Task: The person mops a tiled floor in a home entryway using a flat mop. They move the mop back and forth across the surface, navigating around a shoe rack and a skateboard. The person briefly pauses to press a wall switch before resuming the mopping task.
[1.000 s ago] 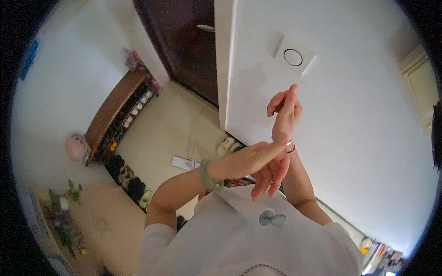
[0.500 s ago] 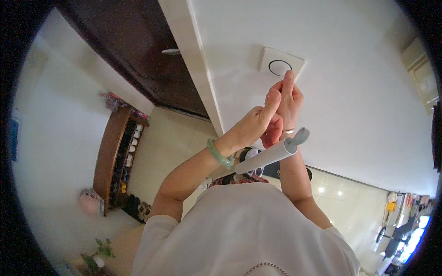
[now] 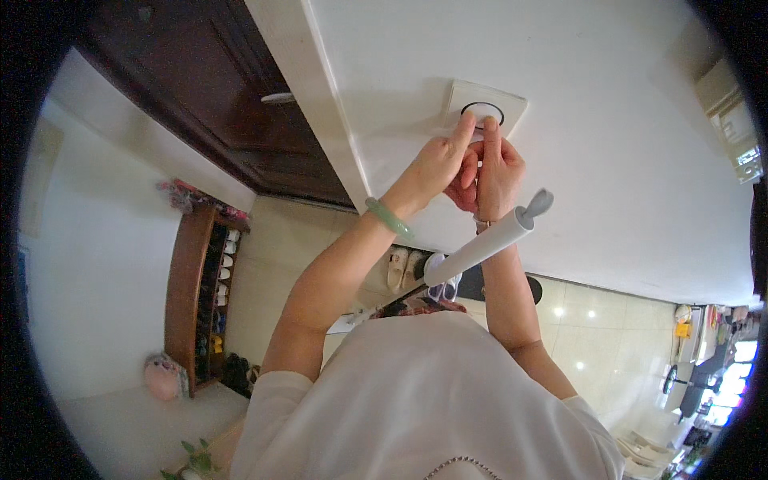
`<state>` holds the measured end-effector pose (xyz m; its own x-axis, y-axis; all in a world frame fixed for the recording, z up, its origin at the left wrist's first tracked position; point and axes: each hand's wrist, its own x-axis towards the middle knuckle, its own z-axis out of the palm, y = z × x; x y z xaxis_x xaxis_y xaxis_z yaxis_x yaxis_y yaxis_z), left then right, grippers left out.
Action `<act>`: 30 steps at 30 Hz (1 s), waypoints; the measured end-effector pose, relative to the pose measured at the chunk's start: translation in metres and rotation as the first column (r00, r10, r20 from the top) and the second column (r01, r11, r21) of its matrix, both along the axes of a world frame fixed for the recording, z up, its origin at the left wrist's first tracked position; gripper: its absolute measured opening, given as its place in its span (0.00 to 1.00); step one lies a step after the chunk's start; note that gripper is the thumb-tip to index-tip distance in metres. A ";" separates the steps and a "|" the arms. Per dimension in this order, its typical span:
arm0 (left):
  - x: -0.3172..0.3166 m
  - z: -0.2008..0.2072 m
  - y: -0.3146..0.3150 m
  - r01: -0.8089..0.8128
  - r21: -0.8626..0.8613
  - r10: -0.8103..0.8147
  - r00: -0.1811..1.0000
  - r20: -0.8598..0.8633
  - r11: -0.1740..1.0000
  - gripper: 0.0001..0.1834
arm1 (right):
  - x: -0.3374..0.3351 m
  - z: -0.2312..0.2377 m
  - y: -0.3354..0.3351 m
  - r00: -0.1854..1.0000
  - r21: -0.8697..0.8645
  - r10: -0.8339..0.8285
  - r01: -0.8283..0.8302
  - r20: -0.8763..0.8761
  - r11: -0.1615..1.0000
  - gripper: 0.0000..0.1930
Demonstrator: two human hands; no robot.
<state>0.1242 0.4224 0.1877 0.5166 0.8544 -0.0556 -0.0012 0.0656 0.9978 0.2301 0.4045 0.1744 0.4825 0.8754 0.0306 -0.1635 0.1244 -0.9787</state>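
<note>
Both hands (image 3: 436, 166) (image 3: 501, 178): fingers (image 3: 469, 170) half-curled, hold unclear | switch (image 3: 482, 108) at thumbs (image 3: 490, 138) | white handle (image 3: 480, 248) crosses right forearm (image 3: 510, 300) | shoes (image 3: 397, 269) below

Here's a white switch (image 3: 486, 94) with a black ring (image 3: 503, 115), pale green on the bangle (image 3: 390, 221), white on the stick (image 3: 480, 252), grey on its loop (image 3: 542, 203), dark brown across the door (image 3: 192, 88), warmer brown on the rack (image 3: 182, 296), white on the shirt (image 3: 416, 392), cream on the floor (image 3: 616, 344)!

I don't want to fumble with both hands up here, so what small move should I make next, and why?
Perhaps press the round wall switch gently: the left hand and right hand each have a thumb tip over its black-ringed face, though contact is hard to tell.
</note>
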 end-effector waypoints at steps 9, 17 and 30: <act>0.005 0.012 0.008 -0.018 -0.116 0.011 0.998 -0.059 0.993 0.43 | 0.004 0.006 -0.003 0.994 0.017 0.072 -0.071 -0.079 0.997 0.25; 0.013 0.003 -0.108 -0.255 0.731 0.311 0.948 0.061 0.633 0.11 | -0.017 -0.035 -0.014 0.944 -0.008 0.192 -0.202 -0.268 0.979 0.27; -0.067 0.009 -0.300 -0.921 0.212 0.937 0.345 0.049 0.328 0.15 | -0.107 -0.256 -0.186 -0.287 -0.397 0.720 -0.918 0.632 -0.018 0.35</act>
